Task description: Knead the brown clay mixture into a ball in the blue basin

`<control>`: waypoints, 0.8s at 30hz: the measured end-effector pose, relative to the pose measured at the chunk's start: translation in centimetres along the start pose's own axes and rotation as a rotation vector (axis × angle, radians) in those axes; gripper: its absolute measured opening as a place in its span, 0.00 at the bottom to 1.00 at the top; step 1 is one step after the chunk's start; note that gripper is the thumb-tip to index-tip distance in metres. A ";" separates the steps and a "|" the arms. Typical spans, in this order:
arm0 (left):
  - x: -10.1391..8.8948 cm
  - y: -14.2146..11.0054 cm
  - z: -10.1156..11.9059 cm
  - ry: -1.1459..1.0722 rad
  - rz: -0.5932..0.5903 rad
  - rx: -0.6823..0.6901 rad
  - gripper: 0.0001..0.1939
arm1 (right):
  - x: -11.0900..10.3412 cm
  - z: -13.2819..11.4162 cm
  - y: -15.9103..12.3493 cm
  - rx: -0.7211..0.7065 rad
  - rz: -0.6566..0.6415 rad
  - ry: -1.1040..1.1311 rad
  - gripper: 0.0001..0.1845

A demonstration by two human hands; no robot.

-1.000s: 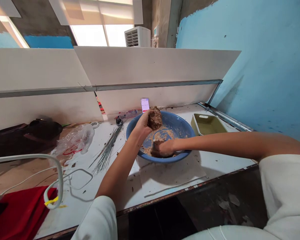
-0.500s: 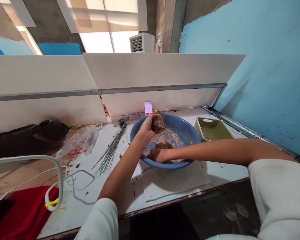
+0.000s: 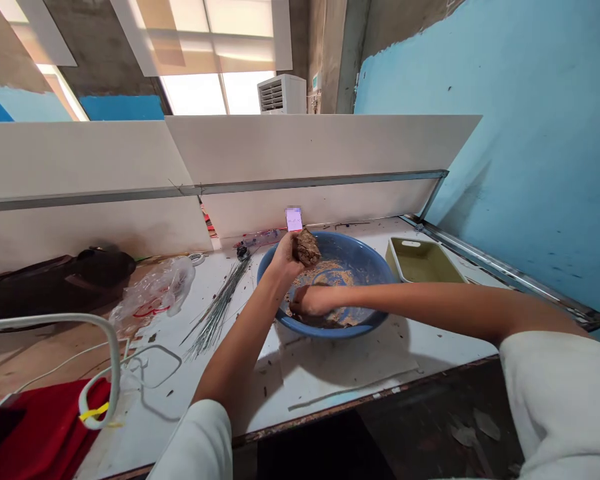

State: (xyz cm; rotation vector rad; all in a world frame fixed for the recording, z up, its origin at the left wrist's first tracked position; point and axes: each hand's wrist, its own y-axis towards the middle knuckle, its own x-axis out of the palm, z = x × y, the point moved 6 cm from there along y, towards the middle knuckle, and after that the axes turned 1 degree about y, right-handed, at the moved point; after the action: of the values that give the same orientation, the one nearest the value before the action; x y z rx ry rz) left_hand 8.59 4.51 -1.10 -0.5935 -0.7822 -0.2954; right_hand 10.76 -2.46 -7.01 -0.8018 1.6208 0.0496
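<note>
Plain white, short-sleeved cloth top (image 3: 587, 433), bare forearms (image 3: 245, 343).
Creased right sleeve (image 3: 545, 380) at lower right of frame; left sleeve (image 3: 200, 440) at bottom, left of centre.

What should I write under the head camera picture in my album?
Left hand holds a brown lump over a blue basin; right hand reaches inside it.

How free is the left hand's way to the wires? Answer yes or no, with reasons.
Probably yes: the wires lie just left of the bowl, with nothing visible blocking the left hand. It holds a brown lump, though, so it would likely need to let go first.
</note>
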 end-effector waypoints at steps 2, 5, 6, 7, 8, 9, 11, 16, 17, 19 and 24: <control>-0.1 0.2 0.1 -0.015 0.014 -0.013 0.07 | -2.1 1.2 -1.7 0.009 -0.018 -0.060 0.16; -0.1 0.5 0.1 -0.046 0.012 -0.033 0.09 | -6.3 3.3 -4.4 0.069 0.022 -0.119 0.25; -0.1 0.5 0.0 -0.051 0.016 -0.042 0.09 | -8.2 4.1 -5.2 0.115 0.093 -0.143 0.26; -0.1 0.3 -0.1 -0.051 0.020 -0.053 0.09 | -10.0 4.8 -6.0 0.167 0.165 -0.159 0.26; 0.0 0.1 -0.2 -0.050 0.024 -0.067 0.08 | -11.7 5.3 -6.5 0.193 0.221 -0.161 0.26; 0.1 -0.1 -0.3 -0.049 0.030 -0.086 0.08 | -13.2 5.8 -7.0 0.234 0.274 -0.164 0.27; 0.2 -0.8 -0.8 -0.040 0.039 -0.158 0.08 | -15.5 6.5 -7.2 0.278 0.331 -0.160 0.28; 0.8 -2.1 -2.2 -0.016 -0.028 -0.351 0.09 | -16.7 7.0 -5.4 0.269 0.325 -0.118 0.21; 1.0 -2.2 -2.3 -0.029 -0.045 -0.354 0.10 | -16.6 7.0 -5.0 0.271 0.331 -0.115 0.20; 1.1 -2.1 -2.4 -0.054 -0.060 -0.338 0.11 | -16.3 7.0 -4.4 0.288 0.357 -0.114 0.19; 0.9 -1.7 -2.3 -0.061 -0.054 -0.306 0.14 | -16.4 6.8 -5.0 0.321 0.414 -0.064 0.16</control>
State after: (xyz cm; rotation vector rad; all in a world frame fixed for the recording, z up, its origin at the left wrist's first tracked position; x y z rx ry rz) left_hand 9.70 1.73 -1.03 -0.8729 -0.8193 -0.4524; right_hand 19.02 4.51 7.88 -0.2112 1.6568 0.1049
